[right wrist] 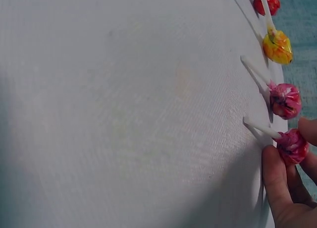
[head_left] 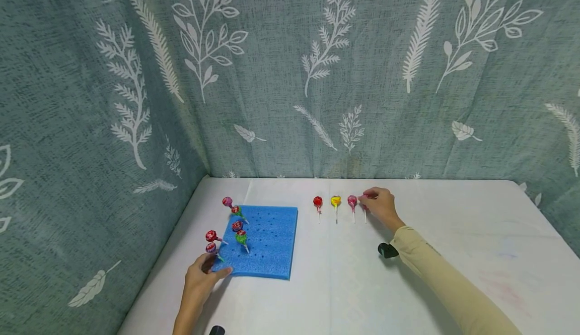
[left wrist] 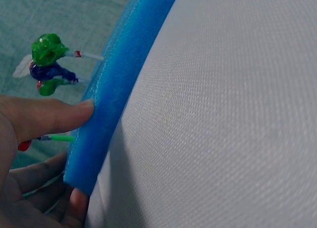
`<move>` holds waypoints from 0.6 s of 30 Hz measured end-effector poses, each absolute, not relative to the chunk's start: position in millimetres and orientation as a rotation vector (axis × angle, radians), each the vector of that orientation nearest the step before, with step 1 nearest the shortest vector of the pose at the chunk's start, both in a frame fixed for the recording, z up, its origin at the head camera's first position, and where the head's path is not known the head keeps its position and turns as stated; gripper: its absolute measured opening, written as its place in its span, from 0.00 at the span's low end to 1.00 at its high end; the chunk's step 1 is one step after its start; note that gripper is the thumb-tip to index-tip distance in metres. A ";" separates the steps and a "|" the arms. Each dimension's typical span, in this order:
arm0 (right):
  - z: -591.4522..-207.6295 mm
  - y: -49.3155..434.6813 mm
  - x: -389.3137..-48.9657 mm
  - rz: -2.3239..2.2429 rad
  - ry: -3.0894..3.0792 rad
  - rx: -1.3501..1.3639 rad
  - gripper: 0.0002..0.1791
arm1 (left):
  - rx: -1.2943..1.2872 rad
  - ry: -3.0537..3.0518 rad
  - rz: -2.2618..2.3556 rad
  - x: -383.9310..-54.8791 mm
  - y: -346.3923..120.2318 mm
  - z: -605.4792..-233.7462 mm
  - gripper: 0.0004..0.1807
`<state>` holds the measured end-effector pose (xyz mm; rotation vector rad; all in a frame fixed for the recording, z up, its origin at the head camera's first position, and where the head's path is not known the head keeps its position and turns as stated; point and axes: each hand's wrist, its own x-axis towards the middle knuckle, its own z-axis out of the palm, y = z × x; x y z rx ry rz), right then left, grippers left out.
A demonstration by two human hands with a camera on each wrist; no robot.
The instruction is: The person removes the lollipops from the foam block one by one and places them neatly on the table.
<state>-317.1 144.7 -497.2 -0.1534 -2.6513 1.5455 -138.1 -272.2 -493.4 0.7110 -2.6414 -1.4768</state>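
Observation:
My left hand (head_left: 198, 280) grips the near left corner of a blue foam board (head_left: 272, 239). In the left wrist view the thumb (left wrist: 64, 114) presses the board's edge, and other fingers curl round the corner. Several wrapped lollipops stand by their sticks along the board's left part, among them a green one (head_left: 241, 238) and a red one (head_left: 211, 236). My right hand (head_left: 381, 206) pinches the head of a pink-red lollipop (right wrist: 292, 146), the rightmost of a row. Beside it lie another pink lollipop (head_left: 352, 201), a yellow one (head_left: 336, 201) and a red one (head_left: 318, 201).
Rows of small holes mark the foam board's top. A white cloth covers the table (head_left: 453, 224). Behind and to the left hangs a grey-green curtain (head_left: 281, 73) with a white leaf print. A black wrist device (head_left: 387, 250) sits at the right cuff.

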 end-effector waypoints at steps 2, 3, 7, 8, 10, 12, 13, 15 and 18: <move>-497.4 145.4 -317.6 1.510 -2.662 -0.143 0.13 | 0.711 -2.643 -1.480 -138.1 -272.1 -492.8 0.41; -497.9 145.3 -318.2 1.481 -2.670 -0.140 0.13 | 0.711 -2.642 -1.482 -138.0 -272.0 -492.6 0.41; -501.1 145.3 -320.0 1.378 -2.694 -0.108 0.13 | 0.708 -2.640 -1.490 -137.9 -271.7 -492.3 0.41; -502.3 145.4 -320.4 1.360 -2.696 -0.102 0.13 | 0.707 -2.640 -1.490 -137.9 -271.6 -492.3 0.41; -504.2 145.3 -320.8 1.353 -2.698 -0.100 0.13 | 0.709 -2.641 -1.489 -137.9 -271.4 -492.3 0.41; -504.7 145.4 -320.4 1.355 -2.700 -0.101 0.13 | 0.714 -2.641 -1.492 -137.8 -271.1 -492.1 0.41; -504.6 145.4 -319.8 1.357 -2.701 -0.099 0.14 | 0.716 -2.640 -1.494 -137.8 -271.0 -492.1 0.41; -503.9 145.4 -318.5 1.360 -2.705 -0.096 0.15 | 0.722 -2.640 -1.495 -137.5 -270.8 -491.9 0.41; -503.1 145.5 -316.5 1.363 -2.703 -0.088 0.16 | 0.718 -2.642 -1.496 -137.0 -270.8 -491.7 0.41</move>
